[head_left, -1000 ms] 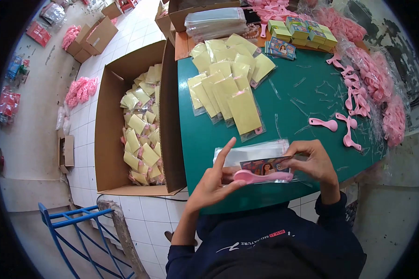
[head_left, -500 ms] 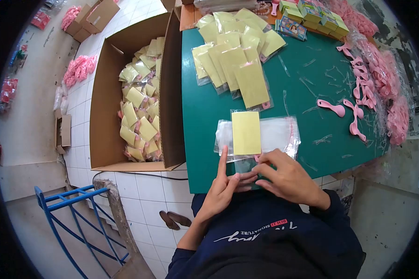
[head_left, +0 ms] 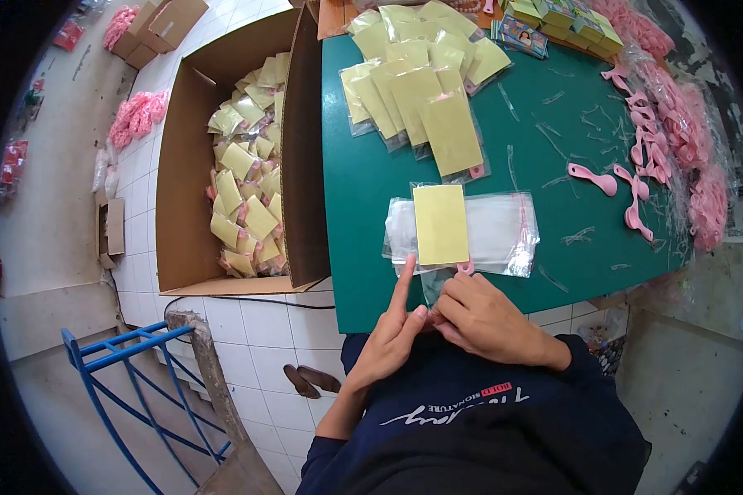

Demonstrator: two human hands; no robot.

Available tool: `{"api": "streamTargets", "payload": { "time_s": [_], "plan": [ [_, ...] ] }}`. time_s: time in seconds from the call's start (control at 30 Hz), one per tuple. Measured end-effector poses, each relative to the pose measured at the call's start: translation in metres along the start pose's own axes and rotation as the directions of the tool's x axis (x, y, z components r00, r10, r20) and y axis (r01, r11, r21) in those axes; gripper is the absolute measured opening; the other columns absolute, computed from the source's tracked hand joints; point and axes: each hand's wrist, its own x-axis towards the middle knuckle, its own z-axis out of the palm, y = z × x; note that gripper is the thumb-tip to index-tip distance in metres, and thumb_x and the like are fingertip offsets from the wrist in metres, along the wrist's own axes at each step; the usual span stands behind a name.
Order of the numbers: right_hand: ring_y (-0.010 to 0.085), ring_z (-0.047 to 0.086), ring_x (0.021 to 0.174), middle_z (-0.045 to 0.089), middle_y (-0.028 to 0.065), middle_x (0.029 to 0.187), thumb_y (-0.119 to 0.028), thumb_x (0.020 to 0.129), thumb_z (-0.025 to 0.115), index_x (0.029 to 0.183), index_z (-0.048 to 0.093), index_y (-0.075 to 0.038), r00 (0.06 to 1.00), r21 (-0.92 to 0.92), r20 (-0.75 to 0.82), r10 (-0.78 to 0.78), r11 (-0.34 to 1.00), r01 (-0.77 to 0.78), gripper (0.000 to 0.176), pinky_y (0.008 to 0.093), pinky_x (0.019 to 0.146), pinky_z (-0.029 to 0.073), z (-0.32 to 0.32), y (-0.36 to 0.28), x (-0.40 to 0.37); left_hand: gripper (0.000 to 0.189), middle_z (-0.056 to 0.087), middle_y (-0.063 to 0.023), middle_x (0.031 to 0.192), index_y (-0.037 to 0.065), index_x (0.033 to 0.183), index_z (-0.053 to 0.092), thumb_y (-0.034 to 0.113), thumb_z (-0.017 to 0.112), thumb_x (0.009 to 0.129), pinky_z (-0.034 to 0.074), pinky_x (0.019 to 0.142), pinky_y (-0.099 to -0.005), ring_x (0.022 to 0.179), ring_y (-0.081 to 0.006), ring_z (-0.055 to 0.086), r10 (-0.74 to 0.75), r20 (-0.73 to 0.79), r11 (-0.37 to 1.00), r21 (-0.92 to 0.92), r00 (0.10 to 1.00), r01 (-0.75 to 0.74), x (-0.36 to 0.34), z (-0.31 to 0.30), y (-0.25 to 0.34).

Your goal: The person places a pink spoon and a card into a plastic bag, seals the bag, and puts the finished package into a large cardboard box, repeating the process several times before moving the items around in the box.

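A clear plastic bag point(head_left: 432, 289) with a yellow card point(head_left: 440, 224) in it lies over a stack of flat clear bags point(head_left: 499, 233) at the table's near side. A pink measuring spoon's handle end point(head_left: 466, 266) peeks out below the card. My right hand point(head_left: 491, 322) is closed, its fingertips pinching the bag's near end. My left hand point(head_left: 396, 338) points its index finger along the bag's left corner. Its thumb meets my right fingertips at the same near end; its other fingers are mostly hidden.
Filled bags with yellow cards point(head_left: 450, 136) are piled farther back on the green table point(head_left: 363, 247). Pink spoons point(head_left: 593, 178) and plastic scraps lie to the right. A cardboard box point(head_left: 305, 165) of filled bags stands left, near a blue metal frame point(head_left: 132, 355).
My right fingers have closed and moved slightly down and left, against my left thumb. More of the pink spoon handle shows below the card. The view has shifted slightly.
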Motion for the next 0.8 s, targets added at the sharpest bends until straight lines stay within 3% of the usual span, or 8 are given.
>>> {"api": "streamTargets", "payload": {
  "time_s": [0.13,0.23,0.33,0.43,0.53,0.67,0.77,0.8],
  "plan": [
    [0.0224,0.05,0.08,0.048,0.0064,0.08,-0.014,0.075,0.064,0.081,0.054,-0.005,0.994,-0.145,0.014,-0.113,0.983,0.113,0.015,0.0362,0.072,0.039,0.004,-0.001,-0.002,0.062,0.061,-0.0086,0.083,0.012,0.146,0.011,0.003,0.04,0.093,0.046,0.067,-0.023,0.07,-0.0074,0.052,-0.046,-0.071,0.998,-0.052,0.996,0.042,0.009,0.001,-0.004],
    [0.0199,0.051,0.079,0.049,0.0045,0.08,-0.015,0.074,0.065,0.08,0.054,-0.006,0.957,0.062,0.112,-0.269,0.963,0.263,0.015,0.0336,0.07,0.038,0.0,0.003,-0.006,0.061,0.064,-0.0099,0.083,0.014,0.146,0.013,0.001,0.04,0.093,0.047,0.066,-0.0221,0.071,-0.0056,0.055,-0.02,-0.127,0.999,-0.05,0.992,0.014,0.015,-0.004,-0.002],
    [0.0189,0.052,0.078,0.049,0.0038,0.08,-0.016,0.073,0.067,0.081,0.054,-0.007,0.98,0.155,0.09,-0.175,0.975,0.159,0.017,0.0333,0.07,0.038,-0.024,0.013,-0.006,0.062,0.065,-0.0104,0.082,0.014,0.146,0.011,0.001,0.04,0.093,0.048,0.067,-0.0221,0.076,-0.0062,0.058,-0.134,-0.144,0.972,-0.212,0.98,0.101,0.014,0.002,0.006],
    [0.019,0.052,0.079,0.049,0.0035,0.08,-0.017,0.074,0.067,0.081,0.054,-0.008,0.98,0.12,0.091,-0.175,0.979,0.164,0.017,0.0334,0.07,0.038,-0.026,0.014,-0.005,0.064,0.066,-0.0095,0.081,0.014,0.146,0.011,-0.001,0.042,0.092,0.049,0.068,-0.0217,0.081,-0.0079,0.06,-0.208,-0.084,0.945,-0.274,0.975,0.178,0.005,0.008,0.018],
    [0.0194,0.052,0.079,0.049,0.0039,0.08,-0.017,0.074,0.066,0.081,0.054,-0.008,0.976,0.083,0.075,-0.205,0.977,0.199,0.017,0.0338,0.071,0.038,-0.016,0.01,-0.005,0.066,0.067,-0.0098,0.082,0.013,0.145,0.013,-0.002,0.046,0.09,0.049,0.068,-0.0217,0.08,-0.008,0.06,-0.075,-0.031,0.997,0.005,0.997,0.075,0.01,0.008,0.014],
    [0.0195,0.052,0.079,0.048,0.0046,0.08,-0.018,0.075,0.066,0.081,0.054,-0.008,0.981,0.054,0.064,-0.183,0.982,0.18,0.016,0.0352,0.075,0.039,-0.022,0.014,-0.007,0.063,0.065,-0.0105,0.087,0.01,0.143,0.018,-0.003,0.049,0.09,0.047,0.066,-0.0194,0.076,-0.007,0.059,-0.01,-0.1,0.993,-0.114,0.995,-0.001,0.023,0.015,0.018],
    [0.0202,0.052,0.078,0.049,0.0049,0.079,-0.018,0.077,0.066,0.082,0.054,-0.009,0.948,0.327,0.203,-0.247,0.929,0.172,0.016,0.035,0.073,0.039,-0.045,0.018,-0.013,0.046,0.066,-0.0102,0.088,0.004,0.135,0.034,0.0,0.048,0.091,0.049,0.07,-0.0203,0.081,-0.0101,0.062,0.017,-0.169,0.997,-0.072,0.985,-0.029,0.034,0.008,0.017],
    [0.0202,0.052,0.076,0.049,0.0046,0.079,-0.019,0.077,0.067,0.081,0.054,-0.008,0.953,0.433,0.182,-0.241,0.89,0.142,0.017,0.0341,0.071,0.04,-0.058,0.026,-0.016,0.039,0.066,-0.0098,0.09,0.003,0.13,0.039,0.001,0.047,0.092,0.05,0.07,-0.0211,0.082,-0.0111,0.062,0.006,-0.131,0.997,-0.076,0.991,-0.016,0.034,0.004,0.015]
  ]
}}
